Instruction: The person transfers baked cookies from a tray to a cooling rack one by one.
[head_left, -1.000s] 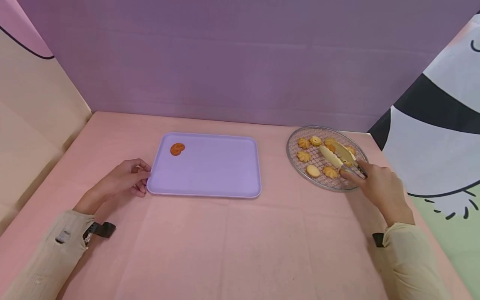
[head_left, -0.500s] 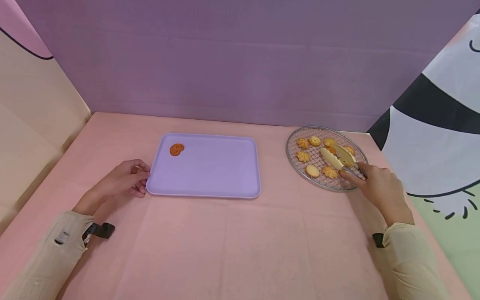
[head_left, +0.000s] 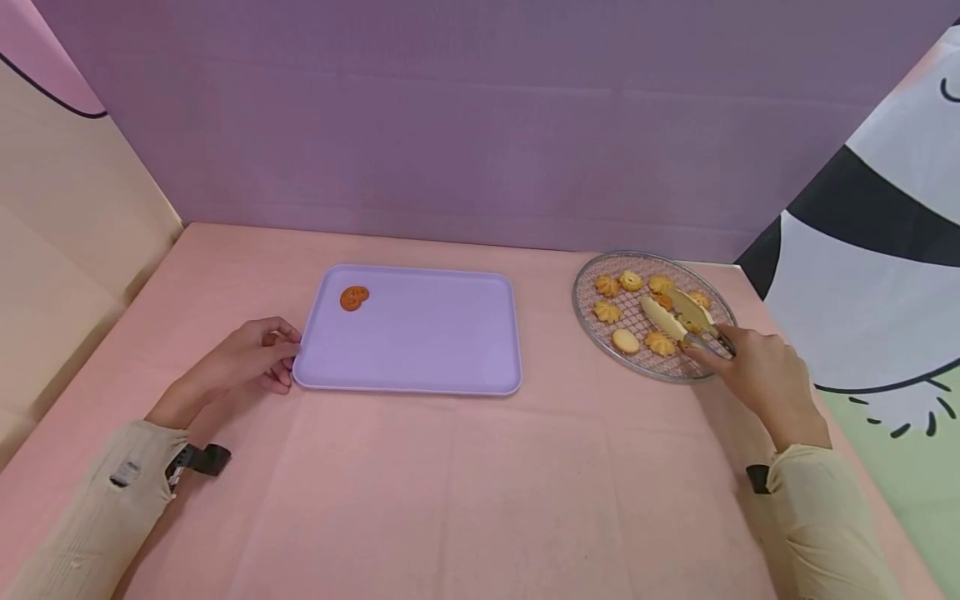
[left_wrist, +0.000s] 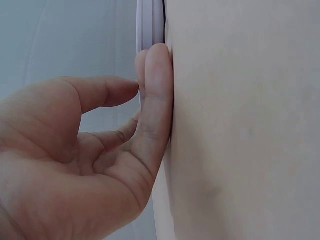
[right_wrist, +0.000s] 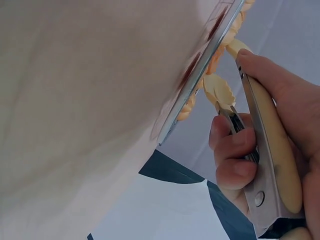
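Observation:
In the head view my left hand (head_left: 247, 354) holds the left edge of a lilac rectangular tray (head_left: 420, 337), thumb at the rim; the left wrist view shows the fingers (left_wrist: 157, 95) beside that rim, close along the table. An orange-brown cookie (head_left: 354, 298) lies near the tray's far left corner. My right hand (head_left: 768, 379) grips tongs (right_wrist: 272, 145) with cream scalloped tips. Those tips are spread apart over a round wire-mesh rack (head_left: 634, 315), on either side of an orange cookie (head_left: 663, 301). Several golden flower-shaped cookies (head_left: 607, 312) lie around them.
A smooth oval cookie (head_left: 626, 341) lies at the rack's near left. Pink cloth (head_left: 450, 483) covers the table. Behind it rises a purple panel (head_left: 480, 150), with a beige panel (head_left: 75, 217) at left and a cartoon-printed panel (head_left: 885, 275) at right.

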